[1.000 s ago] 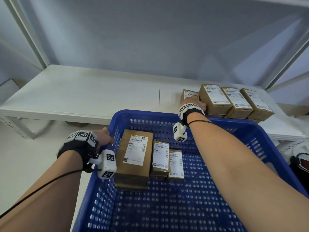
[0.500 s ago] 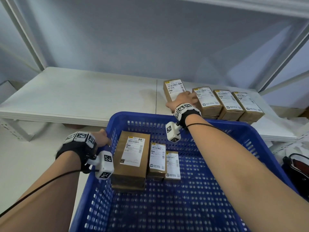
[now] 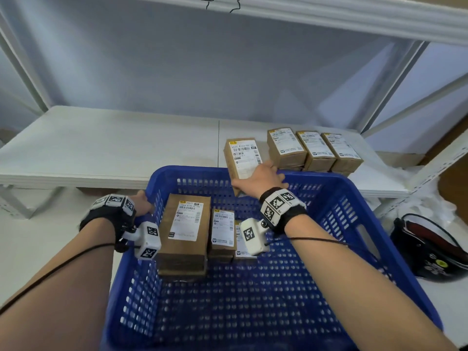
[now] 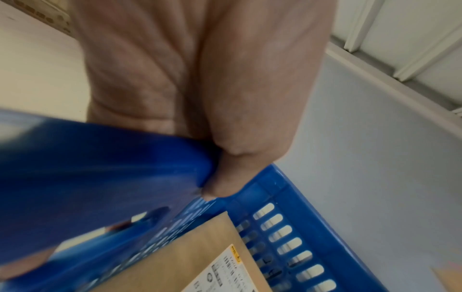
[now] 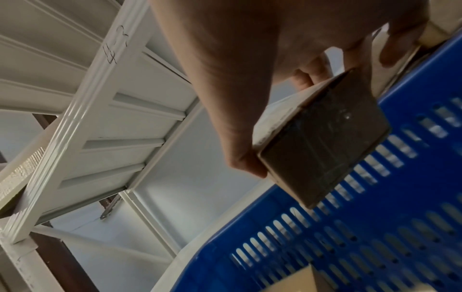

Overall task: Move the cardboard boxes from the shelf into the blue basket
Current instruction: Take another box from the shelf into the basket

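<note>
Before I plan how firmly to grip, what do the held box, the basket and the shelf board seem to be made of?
Held box: brown cardboard, matte, with a white printed paper label; the right hand grips it.
Blue basket: likely moulded plastic, slightly glossy, its walls and floor slotted; the left hand holds its rim.
Shelf board: white, matte, faintly grained; possibly painted or laminated board, though I cannot tell which.

Stockroom or parcel-picking area, as I read it.

I see white bolted metal shelving [image 3: 109, 148] with slotted uprights and hand-marked numbers on the upper beam [image 3: 329, 13]. Labelled cardboard boxes [image 3: 314, 150] with barcodes stand in a row on it; a blue perforated basket [image 3: 342, 206] holds more. The wrist views are blurred, so I read no label text.
</note>
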A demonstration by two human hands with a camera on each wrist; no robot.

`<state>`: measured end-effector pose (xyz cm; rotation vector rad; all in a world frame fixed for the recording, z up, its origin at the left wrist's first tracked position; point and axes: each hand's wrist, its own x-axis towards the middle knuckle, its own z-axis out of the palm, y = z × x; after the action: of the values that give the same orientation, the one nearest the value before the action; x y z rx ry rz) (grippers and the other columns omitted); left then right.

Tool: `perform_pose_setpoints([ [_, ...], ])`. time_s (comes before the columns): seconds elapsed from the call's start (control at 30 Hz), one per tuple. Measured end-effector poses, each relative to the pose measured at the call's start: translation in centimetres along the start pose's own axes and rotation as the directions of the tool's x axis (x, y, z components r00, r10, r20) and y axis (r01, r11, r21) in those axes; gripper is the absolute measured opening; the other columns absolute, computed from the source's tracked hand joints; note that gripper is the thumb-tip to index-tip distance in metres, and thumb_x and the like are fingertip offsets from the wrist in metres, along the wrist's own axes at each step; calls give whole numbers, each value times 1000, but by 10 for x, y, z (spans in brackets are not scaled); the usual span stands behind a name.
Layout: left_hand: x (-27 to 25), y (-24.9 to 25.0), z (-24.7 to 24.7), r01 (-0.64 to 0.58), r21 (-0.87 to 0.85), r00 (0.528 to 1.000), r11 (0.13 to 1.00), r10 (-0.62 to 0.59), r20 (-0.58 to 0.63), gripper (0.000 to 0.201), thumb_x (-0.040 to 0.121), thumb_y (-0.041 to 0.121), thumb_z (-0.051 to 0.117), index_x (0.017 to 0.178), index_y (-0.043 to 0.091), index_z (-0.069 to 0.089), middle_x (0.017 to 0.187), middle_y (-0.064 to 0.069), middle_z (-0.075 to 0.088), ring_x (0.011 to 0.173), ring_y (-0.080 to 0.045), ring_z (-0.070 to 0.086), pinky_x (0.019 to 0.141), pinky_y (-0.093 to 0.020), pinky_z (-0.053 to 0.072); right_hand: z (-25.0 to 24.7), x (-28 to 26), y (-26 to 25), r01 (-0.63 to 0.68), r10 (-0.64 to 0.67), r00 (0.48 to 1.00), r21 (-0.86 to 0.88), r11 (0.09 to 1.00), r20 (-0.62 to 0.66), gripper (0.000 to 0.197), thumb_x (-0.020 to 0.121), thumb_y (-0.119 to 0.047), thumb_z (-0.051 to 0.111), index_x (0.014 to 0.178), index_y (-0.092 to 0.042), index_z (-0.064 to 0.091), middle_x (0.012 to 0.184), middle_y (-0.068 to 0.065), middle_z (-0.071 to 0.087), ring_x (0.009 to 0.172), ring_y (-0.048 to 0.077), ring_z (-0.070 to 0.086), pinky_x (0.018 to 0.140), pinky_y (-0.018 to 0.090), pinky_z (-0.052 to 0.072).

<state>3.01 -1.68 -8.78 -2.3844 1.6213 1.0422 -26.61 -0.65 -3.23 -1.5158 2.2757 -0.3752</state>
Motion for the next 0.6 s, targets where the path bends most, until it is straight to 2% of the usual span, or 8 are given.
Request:
perform_pose_setpoints([
  [0.1,11,-10,-2,-25,57,1000,998,25,-5,73,78,24,64,138,8,25,119,-21,59,105,-37,61,95,-44,49,8,-13,19,-39,44,994,-50,998,95,123,55,-69,74,146,-5,20,144,16,36,134,41,35,109,59,29],
  [0.17,49,-27,2,-25,63,1000,998,26,-17,88,64,31,67,138,21,20,113,-20,62,98,-37,63,91,-50,52,19,-18,30,-55,75,980,-108,993,187,130,44,-74,69,145,-7,23,141,16,38,130,39,39,105,58,35],
  [0.23,70,-37,6,-22,59,1000,998,23,-12,98,57,31,68,140,27,16,112,-20,62,97,-38,64,90,-51,53,32,-20,45,-74,111,962,-156,985,248,131,35,-76,64,142,-8,29,132,14,42,124,36,43,101,56,40],
  [0.3,39,-26,5,-29,54,999,998,30,-17,97,67,24,69,144,22,12,118,-22,60,103,-39,61,93,-51,50,40,-23,60,-92,143,954,-197,976,263,130,36,-76,66,140,-7,31,129,13,43,122,35,44,100,55,41],
  [0.37,12,-17,3,-52,56,998,997,53,-26,91,75,16,67,146,17,10,121,-23,57,107,-40,59,95,-51,48,46,-26,72,-88,165,938,-251,964,305,125,46,-74,70,142,-4,30,133,14,41,124,35,44,101,53,41],
  [0.43,3,-14,2,-49,25,999,998,49,-17,91,75,12,67,146,18,9,120,-24,57,105,-41,59,95,-52,49,54,-24,78,-58,180,905,-306,950,387,109,55,-69,70,140,-7,38,127,15,41,118,33,48,100,45,46],
  [0.5,4,-15,1,-43,11,999,999,43,-9,91,75,11,67,145,18,10,118,-25,57,104,-42,60,94,-53,50,61,-21,77,-27,193,878,-357,934,438,101,51,-65,67,134,-11,46,120,15,43,108,32,53,94,40,51],
  [0.6,3,-13,3,-66,-9,998,998,66,-16,86,76,8,67,142,16,13,116,-26,58,102,-43,60,92,-55,50,85,-6,79,-13,189,874,-368,930,448,101,47,-64,69,131,-11,49,121,16,48,105,33,57,92,41,53],
])
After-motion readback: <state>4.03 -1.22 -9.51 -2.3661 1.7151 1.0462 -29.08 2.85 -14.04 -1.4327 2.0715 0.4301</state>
